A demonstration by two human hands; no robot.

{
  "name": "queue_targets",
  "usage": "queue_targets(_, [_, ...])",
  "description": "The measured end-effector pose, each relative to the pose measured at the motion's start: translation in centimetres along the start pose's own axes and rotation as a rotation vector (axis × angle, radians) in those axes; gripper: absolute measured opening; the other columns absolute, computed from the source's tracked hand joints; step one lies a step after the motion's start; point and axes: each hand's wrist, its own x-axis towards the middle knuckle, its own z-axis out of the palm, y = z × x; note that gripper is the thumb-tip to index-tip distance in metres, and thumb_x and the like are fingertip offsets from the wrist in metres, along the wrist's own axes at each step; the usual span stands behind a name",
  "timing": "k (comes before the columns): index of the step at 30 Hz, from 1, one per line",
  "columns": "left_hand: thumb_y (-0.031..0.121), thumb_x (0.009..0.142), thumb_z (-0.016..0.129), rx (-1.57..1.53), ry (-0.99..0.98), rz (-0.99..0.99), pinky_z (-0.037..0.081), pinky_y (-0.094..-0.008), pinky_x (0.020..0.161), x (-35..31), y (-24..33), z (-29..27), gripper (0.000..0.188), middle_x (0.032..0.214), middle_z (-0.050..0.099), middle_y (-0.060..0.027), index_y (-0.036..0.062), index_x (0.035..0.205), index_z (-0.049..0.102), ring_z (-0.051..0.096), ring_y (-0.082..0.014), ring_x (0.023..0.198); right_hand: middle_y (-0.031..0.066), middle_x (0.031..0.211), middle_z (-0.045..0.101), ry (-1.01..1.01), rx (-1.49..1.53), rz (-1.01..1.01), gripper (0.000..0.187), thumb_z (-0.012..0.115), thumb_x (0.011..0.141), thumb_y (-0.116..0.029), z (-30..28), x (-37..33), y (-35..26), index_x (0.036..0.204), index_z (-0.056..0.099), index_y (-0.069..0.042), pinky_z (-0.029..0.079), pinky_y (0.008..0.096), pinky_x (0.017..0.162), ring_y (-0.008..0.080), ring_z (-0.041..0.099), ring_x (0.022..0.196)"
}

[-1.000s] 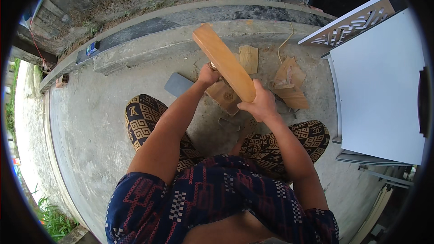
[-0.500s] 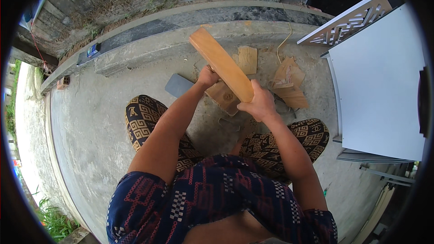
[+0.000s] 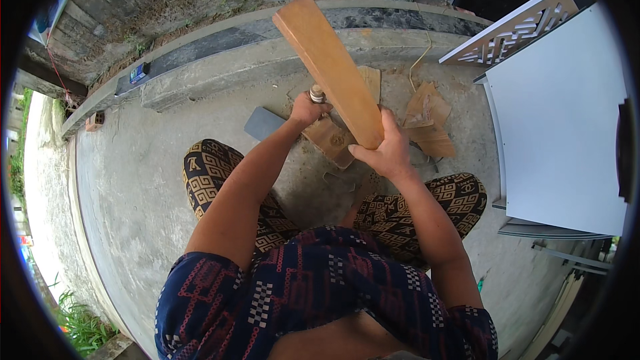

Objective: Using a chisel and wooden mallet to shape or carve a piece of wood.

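Observation:
A long, smooth orange-brown wooden block (image 3: 333, 70) slants up and away in front of me. My right hand (image 3: 388, 147) grips its near end, thumb on the top face and fingers around the right side. Left of the block, my left hand (image 3: 308, 110) is closed around a handle (image 3: 317, 93) with a round, light wooden end and a metal ring. The rest of that tool is hidden by the hand and block. Under the hands lies a flat brown piece (image 3: 328, 141) with a round mark.
Torn brown sheets (image 3: 430, 123) lie on the concrete floor to the right, with a cord near them. A grey flat piece (image 3: 263, 124) lies to the left. Beyond runs a low concrete step (image 3: 220, 70) bearing a small blue box (image 3: 139, 73). A white panel (image 3: 560, 127) stands at right.
The wooden block has swung more upright, its far end rising away from me. The round end of the handle in my left hand now shows beside it.

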Motion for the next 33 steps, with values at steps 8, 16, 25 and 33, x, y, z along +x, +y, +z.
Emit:
queue_targets(8, [0.000,0.076,0.072,-0.012,0.088,0.255,0.051,-0.0293,0.057,0.8,-1.2,0.5,0.015,0.079,0.071,-0.0026,0.0045,0.090,0.071,0.063,-0.0110,0.062,0.0198,0.098,0.065,0.120,-0.069,-0.195,0.070,0.079,0.060,-0.028,0.6,-0.2,1.5,0.117,0.049,-0.001,0.054,0.0434,0.072,0.0377,0.066,0.087])
queue_targets(16, [-0.003,0.074,0.072,-0.215,-0.004,0.015,0.051,-0.0302,0.059,1.0,-1.4,0.3,0.015,0.075,0.070,-0.0016,0.0043,0.087,0.071,0.063,-0.0101,0.065,0.0203,0.100,0.066,-0.233,-0.283,0.200,0.075,0.081,0.060,-0.027,0.4,0.7,1.3,0.123,0.048,-0.003,0.052,0.0417,0.076,0.0348,0.067,0.091])
queue_targets(25, [0.002,0.073,0.075,-0.064,0.036,0.062,0.051,-0.0312,0.065,1.2,-1.6,0.6,0.018,0.082,0.071,-0.0013,0.0058,0.090,0.072,0.063,-0.0099,0.070,0.0212,0.101,0.066,-0.036,-0.012,0.069,0.075,0.077,0.062,-0.030,0.2,0.3,0.2,0.123,0.044,-0.001,0.052,0.0456,0.080,0.0404,0.065,0.093])
queue_targets(33, [0.003,0.075,0.075,0.010,0.023,0.181,0.050,-0.0280,0.053,0.5,-0.3,1.1,0.018,0.080,0.070,-0.0003,0.0060,0.092,0.071,0.060,-0.0079,0.061,0.0219,0.102,0.066,-0.193,-0.162,0.123,0.080,0.078,0.063,-0.032,0.0,0.5,0.7,0.127,0.043,0.000,0.052,0.0463,0.083,0.0402,0.065,0.095])
